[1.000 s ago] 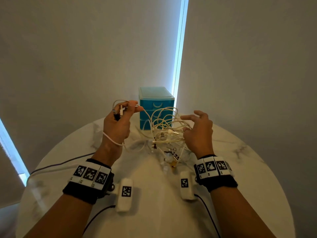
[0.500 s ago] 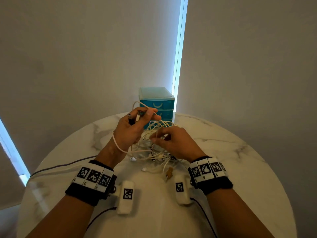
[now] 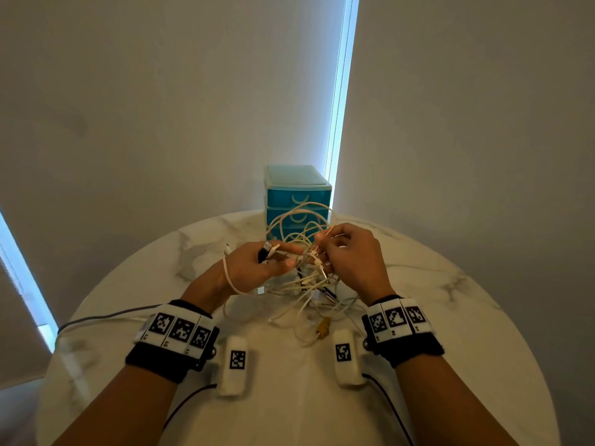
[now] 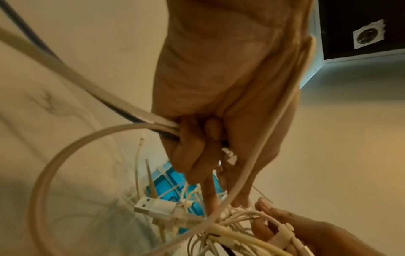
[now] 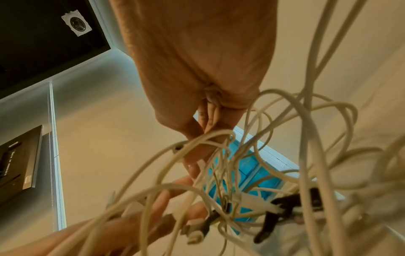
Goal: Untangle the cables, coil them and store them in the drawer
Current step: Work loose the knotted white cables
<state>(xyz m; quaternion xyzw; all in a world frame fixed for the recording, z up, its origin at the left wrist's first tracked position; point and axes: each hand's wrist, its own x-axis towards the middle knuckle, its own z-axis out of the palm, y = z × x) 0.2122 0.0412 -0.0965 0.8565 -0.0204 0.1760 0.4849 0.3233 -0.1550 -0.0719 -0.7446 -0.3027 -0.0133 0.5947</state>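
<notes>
A tangle of white cables hangs between my hands above the round marble table, its loose ends trailing on the top. My left hand grips several cable ends with plugs, and one white cable loops round its wrist side. In the left wrist view its fingers curl round white and dark cables. My right hand pinches a white strand at the top of the tangle, where loops stand up in front of the teal drawer unit. The drawers look closed.
The teal drawer unit stands at the table's far edge by a bright window slit. A grey cable runs off the table's left side. A yellow plug lies near the front of the tangle.
My right hand came in from the right and took hold of a strand, then rose with it. My left hand dropped lower and moved toward the middle, so both hands now meet at the tangle.
</notes>
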